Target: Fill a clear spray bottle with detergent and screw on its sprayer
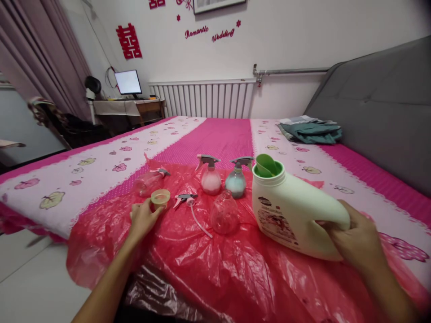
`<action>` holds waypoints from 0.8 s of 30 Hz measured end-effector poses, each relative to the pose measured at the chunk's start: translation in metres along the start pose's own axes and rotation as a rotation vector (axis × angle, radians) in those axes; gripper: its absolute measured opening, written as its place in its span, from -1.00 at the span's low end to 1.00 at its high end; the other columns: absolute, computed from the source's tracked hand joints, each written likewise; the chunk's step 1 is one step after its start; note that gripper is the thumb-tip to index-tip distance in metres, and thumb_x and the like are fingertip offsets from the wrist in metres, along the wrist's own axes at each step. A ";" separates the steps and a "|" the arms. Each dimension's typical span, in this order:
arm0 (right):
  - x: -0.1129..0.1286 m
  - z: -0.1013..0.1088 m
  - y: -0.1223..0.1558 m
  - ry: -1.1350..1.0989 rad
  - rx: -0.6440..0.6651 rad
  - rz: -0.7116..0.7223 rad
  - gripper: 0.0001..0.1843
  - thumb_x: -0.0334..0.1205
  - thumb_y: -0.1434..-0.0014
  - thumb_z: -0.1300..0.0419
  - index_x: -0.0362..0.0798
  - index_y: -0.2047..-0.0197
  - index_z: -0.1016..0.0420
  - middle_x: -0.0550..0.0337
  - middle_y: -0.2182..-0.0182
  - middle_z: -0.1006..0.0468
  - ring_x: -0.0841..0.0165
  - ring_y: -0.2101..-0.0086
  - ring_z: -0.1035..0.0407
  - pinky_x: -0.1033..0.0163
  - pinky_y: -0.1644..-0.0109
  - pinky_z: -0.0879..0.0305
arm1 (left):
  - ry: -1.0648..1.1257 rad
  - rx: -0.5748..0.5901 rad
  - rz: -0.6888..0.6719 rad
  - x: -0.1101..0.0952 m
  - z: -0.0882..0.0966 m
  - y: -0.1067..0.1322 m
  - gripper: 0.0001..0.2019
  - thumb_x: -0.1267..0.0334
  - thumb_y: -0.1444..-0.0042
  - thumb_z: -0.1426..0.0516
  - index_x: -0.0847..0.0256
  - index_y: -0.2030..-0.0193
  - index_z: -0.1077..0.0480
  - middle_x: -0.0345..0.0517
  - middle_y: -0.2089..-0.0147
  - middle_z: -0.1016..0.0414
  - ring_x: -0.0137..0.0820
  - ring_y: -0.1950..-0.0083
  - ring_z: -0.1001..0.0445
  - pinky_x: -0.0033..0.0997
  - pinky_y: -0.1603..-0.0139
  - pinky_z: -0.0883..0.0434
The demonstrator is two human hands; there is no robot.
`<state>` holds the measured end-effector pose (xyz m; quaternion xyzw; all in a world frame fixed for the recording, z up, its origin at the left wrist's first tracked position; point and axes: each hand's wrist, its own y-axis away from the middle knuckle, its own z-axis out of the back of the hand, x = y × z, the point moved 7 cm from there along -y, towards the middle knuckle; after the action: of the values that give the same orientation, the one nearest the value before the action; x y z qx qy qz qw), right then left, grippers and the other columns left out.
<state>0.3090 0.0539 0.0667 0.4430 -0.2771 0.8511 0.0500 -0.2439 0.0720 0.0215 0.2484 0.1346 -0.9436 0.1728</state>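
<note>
My right hand (353, 244) grips the handle of a large white detergent jug (289, 213), which is tilted with its green open mouth up. My left hand (143, 217) holds the jug's pale green cap (160, 197) just above a red plastic sheet (202, 264) spread on the bed. Between my hands stands an empty clear spray bottle (224, 213) without its head. Its loose trigger head with tube (188, 202) lies beside it. Behind stand a pink-filled spray bottle (210, 176) and a blue-filled spray bottle (236, 179). Another clear spray bottle (150, 181) lies on its side at the left.
The bed (215, 139) has a pink and white cover and a grey headboard (380, 107) at the right. Folded clothes (311, 130) lie at the far right. A desk with a lit monitor (128, 83) and a radiator (205, 98) stand along the back wall.
</note>
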 end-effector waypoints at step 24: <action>0.026 -0.010 0.025 0.287 -0.376 0.079 -0.52 -0.15 -0.13 -0.09 -0.06 -0.08 -0.55 -0.10 0.14 -0.53 -0.13 0.04 -0.42 -0.27 -0.10 -0.31 | 0.365 0.182 -0.540 -0.186 -0.056 0.079 -0.14 -0.05 -0.14 -0.35 0.18 -0.47 -0.12 0.24 -0.44 -0.30 0.12 -0.49 -0.25 0.28 -0.49 -0.22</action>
<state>0.2784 0.0337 0.0717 0.2893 -0.4377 0.8402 0.1372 -0.0374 0.0680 0.0565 0.3833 0.1393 -0.9033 -0.1331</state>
